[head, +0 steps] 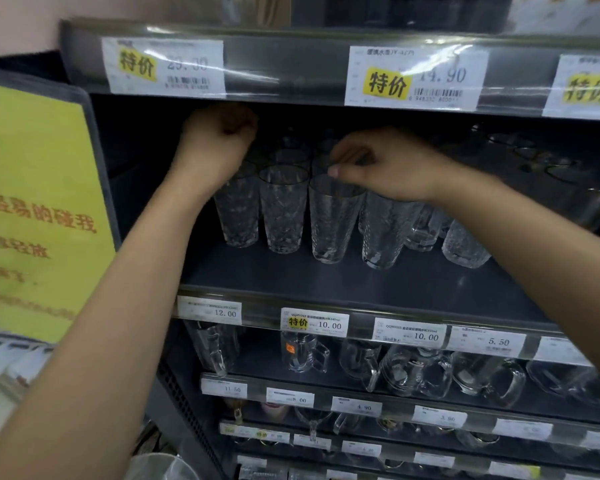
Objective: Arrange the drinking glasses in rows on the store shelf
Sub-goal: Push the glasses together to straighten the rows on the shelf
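Drinking glasses (284, 209) stand upright on the store shelf (326, 277), the third glass (333, 223) directly beneath the right hand (392, 168), whose grip pinches its rim; what the left hand (215, 143) clenches, I cannot tell.

Dark grey shelving (284, 72) bears price tags (414, 77), beside a yellow sign (32, 202) and pinkish wall (14, 22).

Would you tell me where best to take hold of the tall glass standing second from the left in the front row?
Judging by its pose, take the tall glass by its upper wall, just under the rim, coming from the front. It widens upward, neighbouring glasses crowd both sides, and the bare shelf lies open before it.
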Action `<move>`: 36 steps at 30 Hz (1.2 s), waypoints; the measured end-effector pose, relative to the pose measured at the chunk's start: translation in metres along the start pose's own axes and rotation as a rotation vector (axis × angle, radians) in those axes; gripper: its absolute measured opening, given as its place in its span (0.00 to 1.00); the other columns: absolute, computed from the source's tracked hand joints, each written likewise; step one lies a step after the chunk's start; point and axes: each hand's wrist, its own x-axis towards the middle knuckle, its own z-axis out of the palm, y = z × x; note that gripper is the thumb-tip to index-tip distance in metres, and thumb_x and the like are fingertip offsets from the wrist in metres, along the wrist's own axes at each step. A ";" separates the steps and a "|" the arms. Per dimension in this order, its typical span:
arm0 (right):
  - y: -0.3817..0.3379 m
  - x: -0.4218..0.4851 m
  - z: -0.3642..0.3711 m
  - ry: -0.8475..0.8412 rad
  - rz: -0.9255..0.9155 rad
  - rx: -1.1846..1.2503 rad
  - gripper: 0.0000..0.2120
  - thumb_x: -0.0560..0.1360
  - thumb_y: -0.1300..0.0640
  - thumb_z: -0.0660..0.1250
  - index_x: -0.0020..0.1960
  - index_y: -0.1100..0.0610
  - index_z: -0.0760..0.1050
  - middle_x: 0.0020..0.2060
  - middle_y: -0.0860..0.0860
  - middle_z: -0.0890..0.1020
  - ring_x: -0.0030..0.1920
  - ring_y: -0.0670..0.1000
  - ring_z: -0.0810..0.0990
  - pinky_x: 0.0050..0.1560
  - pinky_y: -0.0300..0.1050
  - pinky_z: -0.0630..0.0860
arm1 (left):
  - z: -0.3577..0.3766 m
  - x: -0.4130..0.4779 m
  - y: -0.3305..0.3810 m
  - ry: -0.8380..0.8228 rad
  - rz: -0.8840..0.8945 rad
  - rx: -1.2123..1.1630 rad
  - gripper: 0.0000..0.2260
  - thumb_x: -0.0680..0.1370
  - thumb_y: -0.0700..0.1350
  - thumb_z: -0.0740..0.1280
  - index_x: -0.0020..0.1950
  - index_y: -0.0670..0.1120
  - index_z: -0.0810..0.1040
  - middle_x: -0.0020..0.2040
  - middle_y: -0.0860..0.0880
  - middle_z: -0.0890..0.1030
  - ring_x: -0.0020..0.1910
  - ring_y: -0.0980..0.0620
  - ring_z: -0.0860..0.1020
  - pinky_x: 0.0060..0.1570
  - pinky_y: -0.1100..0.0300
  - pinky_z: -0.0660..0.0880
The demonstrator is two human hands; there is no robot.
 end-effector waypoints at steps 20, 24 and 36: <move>-0.030 0.036 0.058 -0.106 0.109 -0.219 0.37 0.71 0.42 0.74 0.76 0.49 0.65 0.72 0.51 0.72 0.71 0.55 0.70 0.68 0.43 0.67 | 0.021 -0.060 -0.109 -0.145 -0.319 -0.175 0.40 0.72 0.42 0.77 0.78 0.44 0.59 0.69 0.46 0.74 0.67 0.49 0.74 0.62 0.58 0.71; -0.026 0.040 0.063 -0.104 0.164 -0.189 0.35 0.71 0.40 0.73 0.74 0.49 0.68 0.71 0.54 0.72 0.72 0.56 0.68 0.69 0.44 0.67 | 0.019 -0.058 -0.115 -0.137 -0.335 -0.153 0.33 0.73 0.43 0.76 0.74 0.44 0.65 0.67 0.44 0.76 0.65 0.46 0.76 0.63 0.54 0.73; -0.022 0.042 0.067 -0.085 0.215 -0.162 0.25 0.72 0.41 0.73 0.65 0.50 0.76 0.58 0.55 0.79 0.61 0.55 0.73 0.50 0.39 0.65 | 0.016 -0.065 -0.117 -0.129 -0.314 -0.186 0.30 0.75 0.43 0.75 0.74 0.47 0.66 0.61 0.50 0.77 0.57 0.54 0.75 0.58 0.59 0.71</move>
